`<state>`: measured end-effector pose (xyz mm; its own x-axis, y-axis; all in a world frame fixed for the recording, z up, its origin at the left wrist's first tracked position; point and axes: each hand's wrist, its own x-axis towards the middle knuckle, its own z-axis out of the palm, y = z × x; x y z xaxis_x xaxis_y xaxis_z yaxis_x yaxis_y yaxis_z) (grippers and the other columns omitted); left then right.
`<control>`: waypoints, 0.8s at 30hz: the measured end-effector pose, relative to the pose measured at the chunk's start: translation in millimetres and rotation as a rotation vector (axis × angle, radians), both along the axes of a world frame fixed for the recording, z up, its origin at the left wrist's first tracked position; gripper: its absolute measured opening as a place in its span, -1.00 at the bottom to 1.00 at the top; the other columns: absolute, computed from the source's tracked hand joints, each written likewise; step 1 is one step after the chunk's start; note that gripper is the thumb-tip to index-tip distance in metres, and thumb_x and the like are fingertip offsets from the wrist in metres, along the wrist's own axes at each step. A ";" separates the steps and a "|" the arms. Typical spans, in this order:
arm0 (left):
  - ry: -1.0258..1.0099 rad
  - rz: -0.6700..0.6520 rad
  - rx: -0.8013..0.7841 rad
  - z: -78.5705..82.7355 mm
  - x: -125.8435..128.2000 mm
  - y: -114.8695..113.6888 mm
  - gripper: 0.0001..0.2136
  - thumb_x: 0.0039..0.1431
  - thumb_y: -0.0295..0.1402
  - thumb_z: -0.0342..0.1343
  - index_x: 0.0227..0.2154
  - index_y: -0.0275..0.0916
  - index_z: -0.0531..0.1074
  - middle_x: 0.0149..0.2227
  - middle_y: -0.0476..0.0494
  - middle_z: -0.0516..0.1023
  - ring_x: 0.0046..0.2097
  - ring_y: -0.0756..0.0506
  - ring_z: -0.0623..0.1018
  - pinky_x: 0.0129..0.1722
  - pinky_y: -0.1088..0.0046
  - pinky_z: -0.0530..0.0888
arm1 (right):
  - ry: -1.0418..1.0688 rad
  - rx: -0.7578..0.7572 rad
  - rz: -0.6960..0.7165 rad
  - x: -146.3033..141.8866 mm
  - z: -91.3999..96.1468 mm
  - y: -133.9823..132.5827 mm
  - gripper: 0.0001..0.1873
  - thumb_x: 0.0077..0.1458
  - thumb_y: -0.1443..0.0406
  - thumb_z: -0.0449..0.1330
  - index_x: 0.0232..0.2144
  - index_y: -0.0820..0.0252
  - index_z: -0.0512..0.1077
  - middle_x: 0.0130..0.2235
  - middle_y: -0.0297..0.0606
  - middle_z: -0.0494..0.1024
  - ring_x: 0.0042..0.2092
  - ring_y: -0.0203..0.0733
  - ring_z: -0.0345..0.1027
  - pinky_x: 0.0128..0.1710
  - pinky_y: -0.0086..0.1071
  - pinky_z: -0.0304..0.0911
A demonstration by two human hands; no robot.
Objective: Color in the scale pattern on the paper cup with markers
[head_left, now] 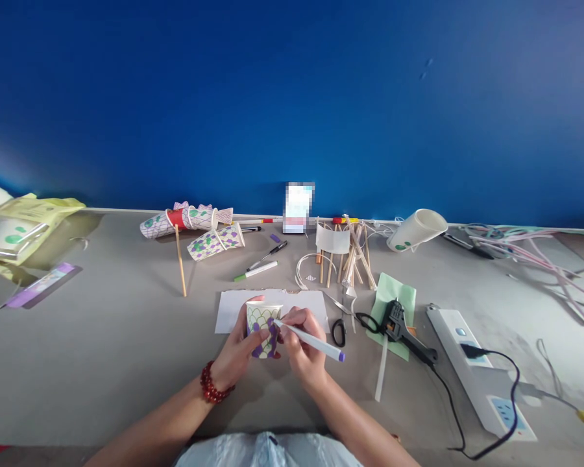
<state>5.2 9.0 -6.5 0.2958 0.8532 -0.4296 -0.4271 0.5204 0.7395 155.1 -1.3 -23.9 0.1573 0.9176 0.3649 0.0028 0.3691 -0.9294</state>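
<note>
Nearest to the head camera was the pale blue garment [267, 452] of the wearer, at six o'clock, and from its two sides the forearms [165, 415] pointed toward the middle of the table [141, 363]. From my distant seat I saw the paper cup [261, 318] there, upright in front of the white sheet [228, 310]. The left hand [236, 353] had its grip wrapped round the cup, spread only as wide as its body, with the thumb across the drawn scales. The right hand [304, 347] pinched the purple-ended marker [316, 341] firmly, with no gap left, and the tip stood at the cup's wall, toward two o'clock of its front. I could not tell whether it pressed or only hovered.

Some scales were purple and others only outlined, so I judged the colouring partly done. To do it well, I considered it best to follow each outline first, then fill inward by short, light strokes, since thin paper could bend. Turning the cup seemed better to me than twisting the wrist. The thumb lay close to the purple, where wet ink could smear; bare paper was a safer place for it. The coloured cup [217, 241] at eleven o'clock could serve as a pattern.
</note>
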 end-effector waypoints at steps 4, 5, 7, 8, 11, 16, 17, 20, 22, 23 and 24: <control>0.002 0.006 0.003 -0.8 -0.2 -0.4 -0.17 0.07 -0.24 0.43 0.36 -0.06 0.16 -0.14 -0.13 0.61 -0.20 -0.13 0.61 -0.25 0.37 0.57 | 0.001 0.004 0.018 0.2 -0.1 0.2 -0.79 0.33 0.22 0.17 -0.38 0.10 0.39 -0.49 -0.35 0.41 -0.44 -0.20 0.28 -0.39 -0.30 0.24; 0.003 0.010 0.005 -1.2 -0.3 -0.5 -0.16 0.07 -0.24 0.43 0.36 -0.06 0.15 -0.14 -0.12 0.61 -0.20 -0.13 0.61 -0.24 0.37 0.57 | 0.005 -0.001 0.019 0.2 0.0 0.2 -0.80 0.33 0.23 0.17 -0.38 0.11 0.39 -0.49 -0.36 0.41 -0.44 -0.21 0.28 -0.39 -0.31 0.24; 0.001 0.004 0.004 -2.4 -0.4 -0.9 -0.13 0.08 -0.24 0.42 0.39 -0.04 0.10 -0.13 -0.13 0.61 -0.18 -0.14 0.62 -0.23 0.37 0.57 | 0.011 -0.018 0.008 0.2 0.2 0.2 -0.82 0.33 0.23 0.17 -0.36 0.11 0.39 -0.47 -0.35 0.42 -0.44 -0.22 0.28 -0.41 -0.33 0.22; -0.002 -0.005 0.002 -3.0 -0.4 -1.1 -0.12 0.09 -0.23 0.41 0.40 -0.02 0.07 -0.12 -0.14 0.61 -0.18 -0.15 0.62 -0.24 0.37 0.57 | 0.012 -0.025 0.004 0.2 0.4 0.3 -0.82 0.33 0.23 0.17 -0.36 0.11 0.40 -0.47 -0.35 0.42 -0.44 -0.22 0.27 -0.42 -0.33 0.22; -0.005 -0.016 0.006 -4.1 -0.5 -1.6 -0.11 0.10 -0.23 0.40 0.41 -0.02 0.04 -0.11 -0.14 0.61 -0.19 -0.15 0.62 -0.26 0.36 0.58 | 0.013 -0.018 0.005 -0.3 1.6 0.5 -0.78 0.33 0.20 0.17 -0.38 0.11 0.39 -0.49 -0.36 0.40 -0.45 -0.22 0.27 -0.42 -0.32 0.23; 0.011 0.001 0.011 -2.0 -0.2 -0.5 -0.14 0.08 -0.23 0.42 0.39 -0.01 0.12 -0.14 -0.11 0.61 -0.20 -0.12 0.62 -0.21 0.36 0.58 | -0.017 -0.022 -0.011 -1.2 3.0 0.5 -0.78 0.33 0.19 0.17 -0.38 0.11 0.39 -0.49 -0.34 0.42 -0.43 -0.19 0.31 -0.41 -0.31 0.24; 0.013 0.001 0.009 -1.4 -0.2 -0.3 -0.14 0.07 -0.22 0.43 0.39 -0.01 0.12 -0.14 -0.11 0.61 -0.20 -0.13 0.62 -0.21 0.36 0.58 | -0.022 -0.026 -0.014 -1.2 2.9 0.5 -0.79 0.33 0.19 0.18 -0.37 0.11 0.40 -0.48 -0.33 0.42 -0.43 -0.19 0.31 -0.40 -0.31 0.24; 0.018 0.001 -0.006 -0.4 -0.2 -0.1 -0.11 0.06 -0.21 0.44 0.40 -0.01 0.10 -0.14 -0.11 0.60 -0.20 -0.13 0.61 -0.25 0.37 0.58 | -0.015 -0.028 -0.014 -0.7 2.2 0.6 -0.79 0.32 0.19 0.18 -0.37 0.11 0.40 -0.48 -0.34 0.41 -0.43 -0.19 0.30 -0.41 -0.31 0.23; 0.015 0.002 -0.008 -0.1 -0.3 -0.4 -0.08 0.04 -0.20 0.45 0.41 -0.02 0.09 -0.15 -0.11 0.60 -0.22 -0.12 0.61 -0.26 0.38 0.58 | -0.008 -0.026 -0.014 -0.6 1.9 0.7 -0.80 0.33 0.20 0.18 -0.37 0.11 0.40 -0.48 -0.35 0.41 -0.44 -0.20 0.29 -0.42 -0.32 0.23; 0.015 0.002 -0.007 0.0 -0.3 -0.6 -0.08 0.04 -0.20 0.45 0.41 -0.03 0.09 -0.16 -0.11 0.60 -0.23 -0.12 0.61 -0.26 0.38 0.58 | -0.007 -0.024 -0.014 -0.7 1.9 0.8 -0.80 0.33 0.21 0.17 -0.36 0.11 0.40 -0.48 -0.34 0.41 -0.44 -0.20 0.29 -0.42 -0.32 0.23; 0.017 0.003 -0.006 0.1 -0.3 -0.7 -0.08 0.03 -0.20 0.45 0.40 -0.03 0.10 -0.16 -0.10 0.60 -0.23 -0.12 0.61 -0.25 0.38 0.58 | -0.006 -0.023 -0.013 -0.9 2.0 0.9 -0.81 0.33 0.21 0.17 -0.36 0.11 0.40 -0.47 -0.34 0.42 -0.44 -0.20 0.29 -0.42 -0.32 0.22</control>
